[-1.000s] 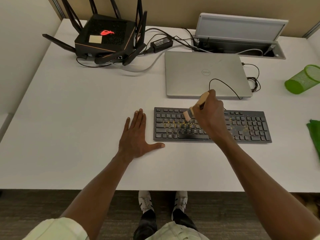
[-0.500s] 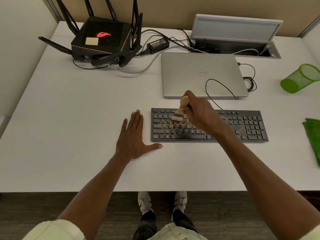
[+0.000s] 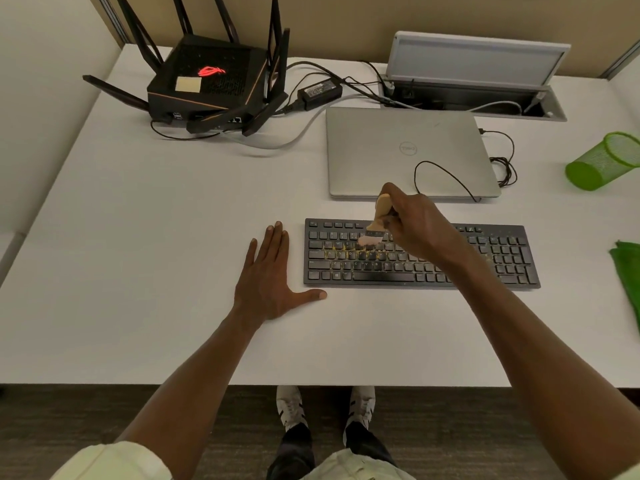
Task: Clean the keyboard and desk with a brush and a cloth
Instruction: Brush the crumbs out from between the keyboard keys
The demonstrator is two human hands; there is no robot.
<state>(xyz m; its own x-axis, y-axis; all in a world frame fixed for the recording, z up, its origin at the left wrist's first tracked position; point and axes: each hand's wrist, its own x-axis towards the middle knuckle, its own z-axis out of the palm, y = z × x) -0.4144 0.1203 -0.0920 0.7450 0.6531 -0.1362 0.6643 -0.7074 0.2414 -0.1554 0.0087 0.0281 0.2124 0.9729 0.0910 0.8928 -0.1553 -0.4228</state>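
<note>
While yellowish crumbs still speckle the flat black keyboard, the right hand grips the wooden-handled brush, bristles on the upper letter rows. Left hand lies flat on the white desk (wiping not begun); crumpled green cloth waits at the right edge.

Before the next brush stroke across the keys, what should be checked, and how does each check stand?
1. Brush gripped by right hand: ok.
2. Bristles down on keyboard: ok.
3. Yellowish crumbs cleared from the middle key rows: not ok.
4. Left hand flat on desk, apart from the keyboard's left edge: ok.
5. Green cloth ready at the desk's right edge: ok.
6. Keyboard's cable clear of the brush: cannot tell.
</note>
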